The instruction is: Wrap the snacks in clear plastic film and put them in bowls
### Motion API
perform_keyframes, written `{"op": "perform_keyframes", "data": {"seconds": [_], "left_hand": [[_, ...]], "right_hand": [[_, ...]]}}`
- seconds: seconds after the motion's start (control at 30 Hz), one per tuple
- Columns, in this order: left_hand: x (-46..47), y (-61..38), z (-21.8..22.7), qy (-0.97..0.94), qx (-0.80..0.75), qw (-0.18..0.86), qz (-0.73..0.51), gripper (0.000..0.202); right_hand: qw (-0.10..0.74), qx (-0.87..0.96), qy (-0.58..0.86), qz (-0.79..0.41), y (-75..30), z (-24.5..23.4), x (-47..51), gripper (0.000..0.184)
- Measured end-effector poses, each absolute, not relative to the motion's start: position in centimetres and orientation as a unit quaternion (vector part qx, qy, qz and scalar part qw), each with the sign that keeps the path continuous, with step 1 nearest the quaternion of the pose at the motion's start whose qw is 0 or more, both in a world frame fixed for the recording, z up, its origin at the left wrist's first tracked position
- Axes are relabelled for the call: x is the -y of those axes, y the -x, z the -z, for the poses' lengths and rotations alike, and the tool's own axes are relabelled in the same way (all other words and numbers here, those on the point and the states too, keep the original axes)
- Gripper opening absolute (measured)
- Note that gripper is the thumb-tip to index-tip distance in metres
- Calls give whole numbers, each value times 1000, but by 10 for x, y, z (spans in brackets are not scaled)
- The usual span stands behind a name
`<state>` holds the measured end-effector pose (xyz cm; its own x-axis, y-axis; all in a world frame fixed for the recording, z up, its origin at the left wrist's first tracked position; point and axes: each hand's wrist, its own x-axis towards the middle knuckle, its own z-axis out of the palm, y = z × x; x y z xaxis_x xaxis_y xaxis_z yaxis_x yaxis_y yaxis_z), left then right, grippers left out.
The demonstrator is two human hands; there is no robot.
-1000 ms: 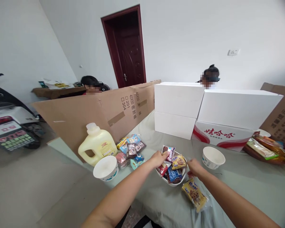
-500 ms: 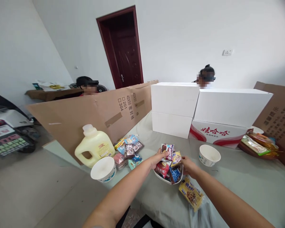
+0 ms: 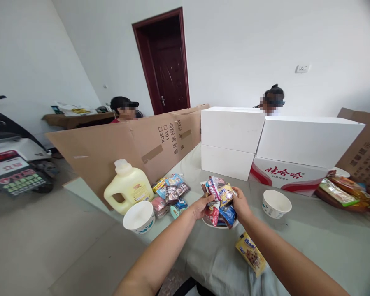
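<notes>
A bunch of small wrapped snack packets [image 3: 226,195], in red, yellow, blue and purple, is squeezed between my two hands over a white bowl [image 3: 215,225]. My left hand [image 3: 201,206] is closed on the left side of the bunch, its thumb over a purple-and-white packet. From the right, my right hand [image 3: 242,204] presses its fingers around the yellow and blue packets. The bunch hides most of the bowl. Close to my right forearm, a yellow snack bag [image 3: 251,254] lies on the cloth.
Left of my hands are another white bowl [image 3: 138,220], a pale yellow jug [image 3: 132,185] and a pile of snacks [image 3: 172,194]. A third bowl [image 3: 276,204] stands right. White boxes [image 3: 231,131] and a cardboard sheet [image 3: 119,144] rise behind, with two people beyond. Wrapped snacks [image 3: 342,191] fill a brown dish.
Both hands have closed in on the packets, and the bunch has risen a little from the bowl. My right hand has moved up from the bowl's side. The view has shifted slightly.
</notes>
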<state>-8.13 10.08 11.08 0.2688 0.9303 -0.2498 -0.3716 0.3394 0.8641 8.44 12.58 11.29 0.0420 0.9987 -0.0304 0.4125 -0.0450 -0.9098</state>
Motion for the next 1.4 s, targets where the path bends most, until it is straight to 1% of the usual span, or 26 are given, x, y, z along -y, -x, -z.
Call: {"op": "perform_keyframes", "data": {"seconds": [0.13,0.23,0.3,0.37,0.47,0.57,0.63,0.7,0.77,0.9,1.0,1.13,1.2,1.3,1.33,1.4], "left_hand": [[-108,89,-123,-357,-392,668,-522,51],[-117,104,-127,-351,-426,617,-561,45],[-121,116,-126,-349,-462,581,-573,46],[-120,127,-120,-349,-505,536,-579,51],[-114,138,-107,-348,-592,445,-574,65],[-108,144,-95,-346,-689,351,-532,78],[-106,145,-94,-358,-732,304,-494,86],[-106,143,-98,-377,-754,270,-466,95],[-104,140,-104,-401,-771,222,-441,103],[-97,129,-114,-458,-807,46,-369,111],[-91,117,-115,-472,-816,-51,-329,104],[-79,93,-108,-525,-792,-151,-272,77],[-71,79,-102,-566,-767,-169,-250,66],[-63,60,-93,-641,-715,-170,-223,51],[-61,56,-91,-670,-693,-165,-211,50],[-60,47,-88,-724,-649,-145,-184,56]], "right_hand": [[382,627,629,-255,-71,-144,-138,45],[369,664,631,-160,-52,-164,-147,45],[352,690,624,-107,-37,-169,-151,45],[327,721,607,-68,-21,-165,-151,44],[279,784,553,-31,-4,-147,-146,40],[242,836,492,-19,-1,-128,-142,33],[235,846,479,-14,-9,-122,-144,33],[242,832,498,-8,-27,-122,-151,36],[260,795,548,-3,-55,-126,-162,38],[295,668,683,-9,-127,-128,-179,44],[293,601,743,-36,-171,-119,-180,39],[258,575,772,-83,-200,-110,-181,36],[231,571,781,-101,-210,-112,-185,35],[203,569,790,-103,-222,-122,-189,35],[200,571,790,-97,-225,-125,-188,36],[204,590,777,-81,-229,-131,-183,36]]}}
